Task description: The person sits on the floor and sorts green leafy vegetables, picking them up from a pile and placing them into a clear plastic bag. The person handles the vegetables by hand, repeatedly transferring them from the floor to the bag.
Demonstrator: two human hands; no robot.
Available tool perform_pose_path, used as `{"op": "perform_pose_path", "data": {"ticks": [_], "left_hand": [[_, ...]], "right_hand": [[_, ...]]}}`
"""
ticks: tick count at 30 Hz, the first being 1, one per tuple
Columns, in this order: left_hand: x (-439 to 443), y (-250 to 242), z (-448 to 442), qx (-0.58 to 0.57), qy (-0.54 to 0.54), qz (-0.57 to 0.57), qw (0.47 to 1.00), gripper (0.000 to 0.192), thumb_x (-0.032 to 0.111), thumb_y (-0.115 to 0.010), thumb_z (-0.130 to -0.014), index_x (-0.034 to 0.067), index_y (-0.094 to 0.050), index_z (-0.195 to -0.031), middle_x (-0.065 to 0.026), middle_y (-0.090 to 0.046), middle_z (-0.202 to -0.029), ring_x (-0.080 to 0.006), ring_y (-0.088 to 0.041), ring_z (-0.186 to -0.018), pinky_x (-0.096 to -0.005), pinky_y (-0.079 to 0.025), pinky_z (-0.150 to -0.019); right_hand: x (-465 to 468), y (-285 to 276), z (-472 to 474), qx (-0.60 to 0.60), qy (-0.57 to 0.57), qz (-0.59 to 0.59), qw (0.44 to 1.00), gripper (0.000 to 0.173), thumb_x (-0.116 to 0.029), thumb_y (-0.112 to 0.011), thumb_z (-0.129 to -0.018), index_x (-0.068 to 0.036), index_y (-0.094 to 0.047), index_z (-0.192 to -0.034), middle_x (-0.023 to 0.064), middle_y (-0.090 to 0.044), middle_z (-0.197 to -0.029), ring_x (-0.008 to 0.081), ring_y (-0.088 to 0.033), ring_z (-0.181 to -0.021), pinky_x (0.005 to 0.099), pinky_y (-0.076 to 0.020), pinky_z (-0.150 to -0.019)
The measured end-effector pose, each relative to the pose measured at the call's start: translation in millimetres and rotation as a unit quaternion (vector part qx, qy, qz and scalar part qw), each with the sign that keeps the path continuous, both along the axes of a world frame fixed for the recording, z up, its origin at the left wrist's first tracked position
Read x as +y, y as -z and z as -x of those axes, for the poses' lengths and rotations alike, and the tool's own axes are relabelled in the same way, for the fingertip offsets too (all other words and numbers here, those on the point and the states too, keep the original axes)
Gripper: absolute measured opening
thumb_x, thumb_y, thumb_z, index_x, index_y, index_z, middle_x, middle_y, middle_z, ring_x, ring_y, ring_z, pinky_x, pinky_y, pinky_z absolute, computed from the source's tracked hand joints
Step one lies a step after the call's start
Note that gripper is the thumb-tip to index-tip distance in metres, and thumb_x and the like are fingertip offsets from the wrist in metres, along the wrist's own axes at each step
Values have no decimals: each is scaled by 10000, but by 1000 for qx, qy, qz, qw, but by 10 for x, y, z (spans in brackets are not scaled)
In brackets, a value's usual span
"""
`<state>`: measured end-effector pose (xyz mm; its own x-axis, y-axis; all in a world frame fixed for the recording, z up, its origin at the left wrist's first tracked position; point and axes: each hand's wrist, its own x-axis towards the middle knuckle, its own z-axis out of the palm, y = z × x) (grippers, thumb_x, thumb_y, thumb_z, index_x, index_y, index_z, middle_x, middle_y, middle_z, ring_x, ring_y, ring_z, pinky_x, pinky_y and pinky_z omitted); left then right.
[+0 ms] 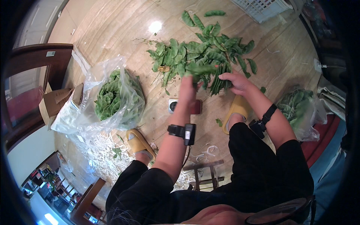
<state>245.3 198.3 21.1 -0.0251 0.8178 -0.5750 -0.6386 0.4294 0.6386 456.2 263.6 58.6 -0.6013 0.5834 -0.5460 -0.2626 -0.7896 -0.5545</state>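
A stack of flat green bean pods [220, 80], seen edge-on, is gripped in my right hand [237, 82], the thumb lying over its near side. My left hand [189, 88] is blurred by motion and pinches a blurred green bean pod [201, 69] just left of that stack. Beyond both hands a loose pile of broad green bean pods [194, 53] spreads over the tiled floor [121, 31]. Under my left forearm lies a small device with a silver end and a red end [196, 107], partly covered.
A clear plastic bag of pods [108, 98] stands on the left, another bag [296, 105] at the right. White paper strips [109, 152] litter the floor near my left yellow slipper [140, 143]. A white plastic crate [260, 9] is at the far right; a wooden stool [206, 174] sits below me.
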Motion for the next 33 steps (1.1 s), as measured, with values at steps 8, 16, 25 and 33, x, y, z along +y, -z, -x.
{"op": "perform_pose_path", "data": {"ticks": [8, 16, 25, 33], "left_hand": [[-95, -241, -449, 293, 116, -133, 940, 784, 173, -771, -782, 68, -280, -1384, -173, -550, -1223, -232, -568, -1098, -353, -486, -915], [-86, -425, -50, 263, -25, -18, 964, 665, 87, -751, -757, 57, -364, -1296, -113, -594, -1117, -196, -600, -977, -321, -506, -851], [-303, -876, 1407, 18, -306, -82, 948, 342, 130, -671, -874, 98, -577, -1201, -57, -642, -1119, -208, -624, -984, -372, -536, -843], [-773, -944, 3147, -28, -568, 18, 822, 339, 312, -594, -932, 98, -611, -1194, -90, -659, -1154, -284, -614, -1059, -465, -507, -886]], "right_hand": [[-135, 75, 331, -127, 30, 22, 991, 423, -287, -612, -953, -35, -523, -1281, 66, -604, -1237, 185, -609, -1060, 361, -504, -898], [-165, -173, 528, 31, -2, 48, 998, 550, -454, -427, -1014, -85, -397, -1420, 87, -532, -1331, 216, -500, -1237, 395, -371, -1077], [27, -279, 651, 70, -79, 8, 994, 121, -213, -493, -1011, -93, -479, -997, 92, -616, -1119, 190, -612, -1015, 336, -506, -934], [-1, 133, 317, -90, -26, 32, 995, 100, -216, -512, -1002, -119, -505, -1026, 46, -640, -1062, 133, -619, -913, 307, -528, -826]]}}
